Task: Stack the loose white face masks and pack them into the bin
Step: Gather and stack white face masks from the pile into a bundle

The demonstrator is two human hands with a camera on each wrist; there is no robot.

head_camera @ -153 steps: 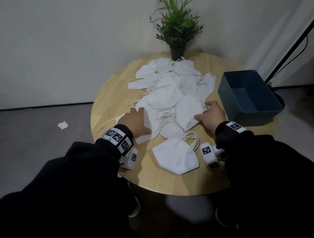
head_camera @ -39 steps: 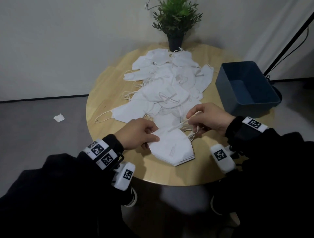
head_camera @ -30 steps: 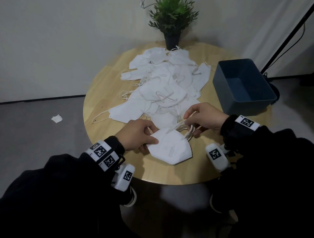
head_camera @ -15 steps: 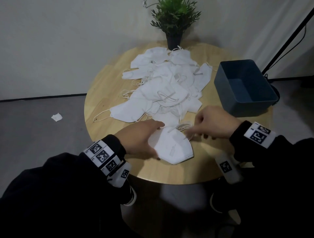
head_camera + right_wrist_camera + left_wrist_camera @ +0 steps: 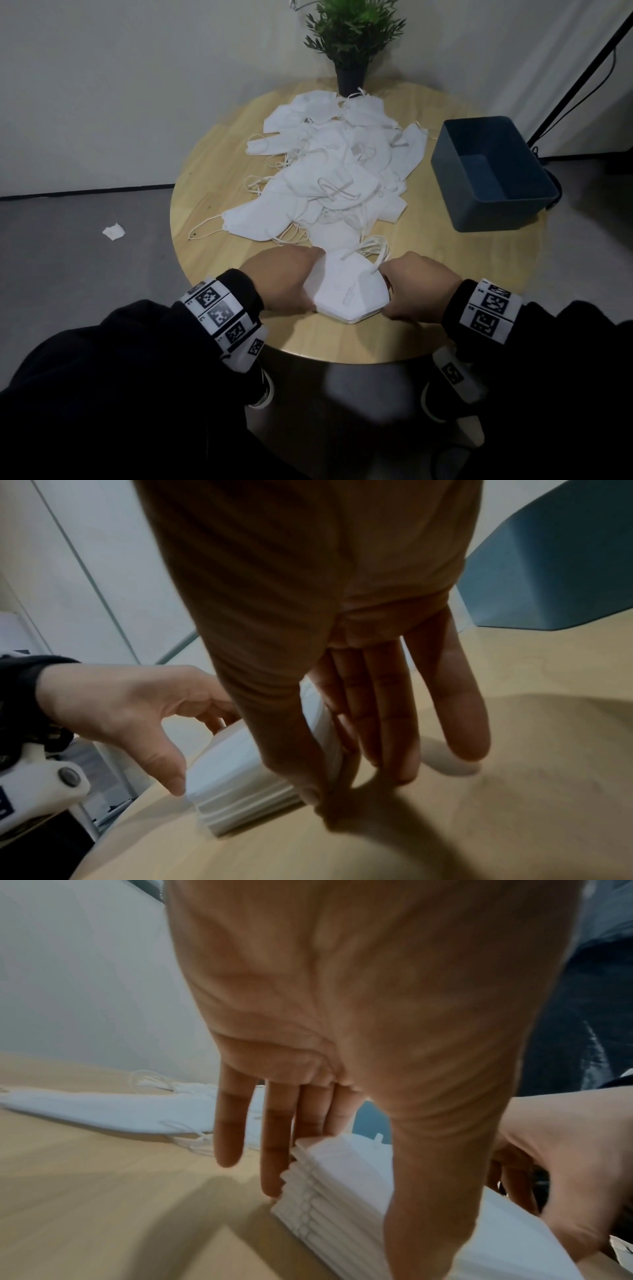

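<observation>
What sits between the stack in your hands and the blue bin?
Nothing visible does. The stack lies between the left hand and right hand; bare table leads to the bin, with the loose masks further left.

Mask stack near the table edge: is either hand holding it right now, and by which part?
Both: straight fingers press the stack of masks from opposite sides, left hand on its left edge, right hand on its right edge. Neither curls around it.

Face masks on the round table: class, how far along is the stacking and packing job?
Done: a small stack of masks sits squared at the table's near edge. In hand: the left hand and right hand press straight fingers against its sides, aligning it. Left: the loose pile is still large, and the blue bin looks empty.
</observation>
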